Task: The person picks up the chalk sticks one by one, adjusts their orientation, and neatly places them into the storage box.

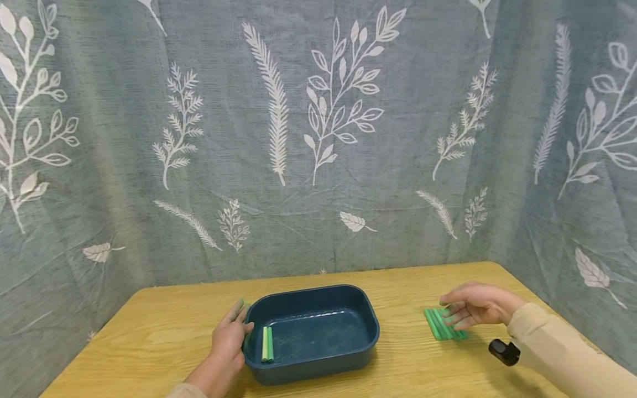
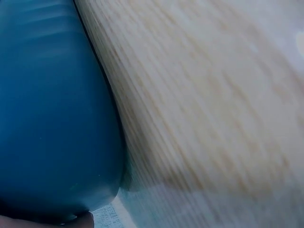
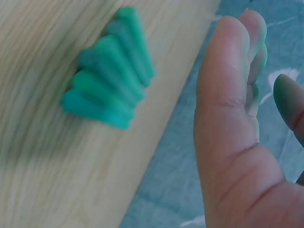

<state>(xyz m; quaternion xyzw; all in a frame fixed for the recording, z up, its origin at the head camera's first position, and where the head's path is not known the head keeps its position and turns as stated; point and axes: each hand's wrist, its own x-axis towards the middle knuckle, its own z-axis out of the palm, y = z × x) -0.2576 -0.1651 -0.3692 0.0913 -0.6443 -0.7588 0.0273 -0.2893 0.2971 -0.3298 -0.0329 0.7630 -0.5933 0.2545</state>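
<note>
A dark blue rectangular dish (image 1: pixel 318 362) stands on the table, and my left hand (image 1: pixel 230 333) holds its left end, thumb over the rim and fingers along the outer wall. In the left wrist view the outer wall of the dish (image 2: pixel 57 109) fills the left side. Two chalk sticks (image 1: pixel 267 344), one pale yellow-green and one green, lie side by side inside at the left end. My right hand (image 1: pixel 475 305) hovers, fingers spread, above a row of several green chalk sticks (image 1: pixel 438 325). In the right wrist view this row (image 3: pixel 107 71) is apart from the hand; its fingertips have green smudges.
The wooden table (image 1: pixel 403 309) has a patterned grey-blue curtain (image 1: pixel 298 232) around its back and sides. A black device (image 1: pixel 504 352) is beside the right sleeve. Bare wood separates the dish from the row of chalk.
</note>
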